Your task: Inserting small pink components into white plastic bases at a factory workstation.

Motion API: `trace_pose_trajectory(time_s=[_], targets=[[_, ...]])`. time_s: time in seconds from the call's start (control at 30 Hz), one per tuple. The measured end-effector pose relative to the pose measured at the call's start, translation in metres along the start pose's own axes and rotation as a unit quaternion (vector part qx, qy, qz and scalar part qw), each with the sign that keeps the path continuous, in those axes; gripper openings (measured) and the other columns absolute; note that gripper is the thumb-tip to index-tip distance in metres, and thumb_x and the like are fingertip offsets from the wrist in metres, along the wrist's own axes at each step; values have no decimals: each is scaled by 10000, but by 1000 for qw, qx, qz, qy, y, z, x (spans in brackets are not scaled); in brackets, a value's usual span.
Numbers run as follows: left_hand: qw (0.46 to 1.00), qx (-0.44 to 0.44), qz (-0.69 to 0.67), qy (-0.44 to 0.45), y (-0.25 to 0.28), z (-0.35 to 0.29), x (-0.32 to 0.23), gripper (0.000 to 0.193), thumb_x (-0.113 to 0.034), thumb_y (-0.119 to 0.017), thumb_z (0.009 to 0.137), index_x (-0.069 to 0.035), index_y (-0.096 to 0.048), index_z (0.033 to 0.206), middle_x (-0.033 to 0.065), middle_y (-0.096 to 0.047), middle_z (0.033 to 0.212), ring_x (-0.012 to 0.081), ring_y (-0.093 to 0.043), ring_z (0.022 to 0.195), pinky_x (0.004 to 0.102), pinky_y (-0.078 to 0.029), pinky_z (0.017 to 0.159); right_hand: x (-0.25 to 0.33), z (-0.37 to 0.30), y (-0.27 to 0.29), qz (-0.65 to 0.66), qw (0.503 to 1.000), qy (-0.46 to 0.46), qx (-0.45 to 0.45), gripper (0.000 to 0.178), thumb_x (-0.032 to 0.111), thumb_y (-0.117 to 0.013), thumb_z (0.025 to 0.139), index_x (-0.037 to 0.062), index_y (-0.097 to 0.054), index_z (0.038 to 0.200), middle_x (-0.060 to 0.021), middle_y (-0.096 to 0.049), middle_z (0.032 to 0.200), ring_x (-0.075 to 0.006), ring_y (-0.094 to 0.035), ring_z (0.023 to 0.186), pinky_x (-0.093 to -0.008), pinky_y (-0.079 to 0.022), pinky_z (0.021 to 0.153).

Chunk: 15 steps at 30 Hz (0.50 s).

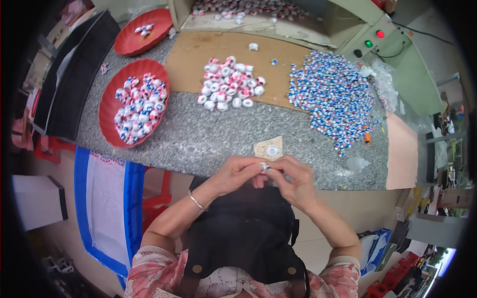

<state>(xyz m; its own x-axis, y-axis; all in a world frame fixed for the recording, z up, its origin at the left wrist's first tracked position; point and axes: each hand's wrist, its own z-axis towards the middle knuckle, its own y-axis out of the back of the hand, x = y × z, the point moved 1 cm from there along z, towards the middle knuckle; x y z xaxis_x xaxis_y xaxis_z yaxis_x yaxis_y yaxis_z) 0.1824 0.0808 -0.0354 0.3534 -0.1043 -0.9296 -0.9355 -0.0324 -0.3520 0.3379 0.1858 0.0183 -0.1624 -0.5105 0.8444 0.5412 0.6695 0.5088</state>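
Observation:
At the table's front edge my left hand is closed, pinching a small white rounded piece between thumb and forefinger. Fingertips of my right hand press a tiny blue piece against it, and both hands nearly touch. My fingers hide most of both pieces. Just beyond them lies a speckled tan square pad with a white round piece on it. Farther back is a pile of white and pink rounded pieces. To the right spreads a large heap of tiny blue, white and red pieces.
On the left stand two red scalloped bowls holding small pieces, beside a black tray. A machine housing with lit buttons rises at the back right. A small translucent bottle sits near the right front. A blue-rimmed bin is below left.

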Motion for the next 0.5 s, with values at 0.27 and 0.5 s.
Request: trace_pose_trajectory(time_s=[0.27,0.5], targets=[[829,-251,449,-220,63,-44,-68,223,-3,-608,892,4,-642,1113,134,-650,1066,233,-634,947,331,-490,831,-66,21,45,-178,978,10,-108,161,11,-626,886,1,-680,1037,-144,-669,1010,-279,-669,868,-345,-522,776],[527,-392,734,-172,171,-82,-100,328,-1,-620,810,-45,-649,1134,177,-631,1136,365,-550,1141,457,-431,986,-110,46,88,-323,943,82,-25,187,-58,-629,816,-14,-668,994,-181,-626,973,-358,-631,895,-401,-518,778]])
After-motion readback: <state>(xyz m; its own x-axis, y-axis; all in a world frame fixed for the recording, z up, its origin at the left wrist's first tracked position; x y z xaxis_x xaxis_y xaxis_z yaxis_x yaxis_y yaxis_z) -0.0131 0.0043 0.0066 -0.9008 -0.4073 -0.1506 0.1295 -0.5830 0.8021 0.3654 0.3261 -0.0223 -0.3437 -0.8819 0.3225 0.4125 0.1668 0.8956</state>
